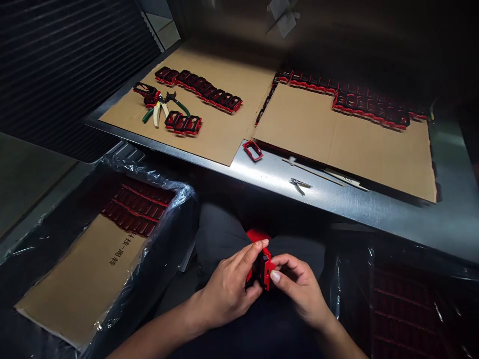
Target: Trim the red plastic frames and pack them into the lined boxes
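Observation:
Above my lap, my left hand (234, 281) is closed around a red and black plastic frame part (267, 271), with the thumb and fingers on its left side. My right hand (297, 284) pinches the right edge of the same part between thumb and forefinger. My fingers hide much of the part, and another red surface shows behind it. On the metal table ahead, a single red frame (253, 150) lies near the front edge. Small pliers (300, 185) rest to its right.
Rows of red-black frames (209, 92) and green-handled pliers (175, 103) lie on the left cardboard (220, 144). More frames (370, 107) line the right cardboard (299, 124). Thin sticks (318, 172) lie at the table's front. Plastic-lined bins (183, 192) with frames flank my legs.

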Available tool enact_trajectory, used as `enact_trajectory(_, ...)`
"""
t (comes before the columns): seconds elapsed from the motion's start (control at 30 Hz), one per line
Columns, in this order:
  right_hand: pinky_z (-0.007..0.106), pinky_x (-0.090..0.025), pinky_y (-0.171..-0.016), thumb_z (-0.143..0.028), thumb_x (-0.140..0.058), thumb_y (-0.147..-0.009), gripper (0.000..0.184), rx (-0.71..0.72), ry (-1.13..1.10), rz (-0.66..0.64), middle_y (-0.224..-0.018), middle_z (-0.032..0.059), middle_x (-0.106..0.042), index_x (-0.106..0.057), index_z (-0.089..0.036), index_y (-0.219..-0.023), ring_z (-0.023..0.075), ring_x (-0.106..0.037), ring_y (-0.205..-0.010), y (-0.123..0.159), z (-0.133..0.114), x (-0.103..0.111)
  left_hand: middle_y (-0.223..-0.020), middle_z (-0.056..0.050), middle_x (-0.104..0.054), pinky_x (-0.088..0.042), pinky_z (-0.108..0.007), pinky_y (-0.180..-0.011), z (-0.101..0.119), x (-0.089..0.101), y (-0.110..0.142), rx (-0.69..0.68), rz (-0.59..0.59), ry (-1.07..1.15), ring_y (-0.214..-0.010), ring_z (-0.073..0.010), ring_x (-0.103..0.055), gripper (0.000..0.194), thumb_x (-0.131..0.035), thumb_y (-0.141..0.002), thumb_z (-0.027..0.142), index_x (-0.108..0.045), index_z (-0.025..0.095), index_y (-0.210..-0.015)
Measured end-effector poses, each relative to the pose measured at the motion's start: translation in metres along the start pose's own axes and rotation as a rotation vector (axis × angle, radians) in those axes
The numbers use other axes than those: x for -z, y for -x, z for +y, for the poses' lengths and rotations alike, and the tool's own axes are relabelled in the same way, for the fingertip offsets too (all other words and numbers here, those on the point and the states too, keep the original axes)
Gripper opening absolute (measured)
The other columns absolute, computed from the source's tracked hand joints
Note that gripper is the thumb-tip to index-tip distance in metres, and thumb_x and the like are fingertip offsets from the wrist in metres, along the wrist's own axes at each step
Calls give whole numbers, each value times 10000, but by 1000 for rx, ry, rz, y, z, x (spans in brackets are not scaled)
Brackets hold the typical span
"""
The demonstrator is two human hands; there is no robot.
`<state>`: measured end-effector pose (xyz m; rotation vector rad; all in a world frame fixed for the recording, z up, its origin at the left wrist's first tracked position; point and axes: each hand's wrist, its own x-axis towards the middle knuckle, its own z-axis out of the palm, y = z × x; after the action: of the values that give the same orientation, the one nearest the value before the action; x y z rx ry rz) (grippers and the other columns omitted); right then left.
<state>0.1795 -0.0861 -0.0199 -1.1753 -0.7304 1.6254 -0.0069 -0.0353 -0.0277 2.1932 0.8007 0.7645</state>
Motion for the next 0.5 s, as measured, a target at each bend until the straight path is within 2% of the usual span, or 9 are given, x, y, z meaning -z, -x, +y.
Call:
enact_trajectory(0.23,184,-513,-707,-329,-788,-856,73,53,-95,-97,-791,-28,-740,-807,-301,-921,89,-640,-706,-3,11,7,-1303,-222,-666,-639,-386,-873,-5,-3,2,-151,120,-45,-1151,-248,-686,953,-576,-842,28,-12,123,-1604)
enact_trajectory(0.33,180,-497,-698,-361,-793,-851,73,60,-96,-157,-764,-30,-716,-819,-310,-896,80,-613,-692,-6,18,13,-1253,-203,-698,-649,-363,-761,-7,-3,3,-208,149,-78,-971,-227,-720,952,-582,-857,47,-1,144,-1605)
enact_trajectory(0.43,207,-510,-694,-418,-806,-826,163,112,-43,-201,-801,-13,-714,-816,-315,-953,100,-618,-706,-6,21,15,-1197,-162,-732,-627,-329,-642,-9,-3,5,-256,130,-124,-767,-186,-685,976,-564,-863,32,48,207,-1603)
enact_trajectory(0.5,228,-528,-689,-408,-845,-781,280,210,56,-171,-844,-4,-720,-793,-323,-1043,119,-633,-715,-5,19,14,-1152,-131,-755,-613,-325,-599,-11,-3,6,-286,99,-164,-723,-185,-660,975,-554,-874,27,64,235,-1600)
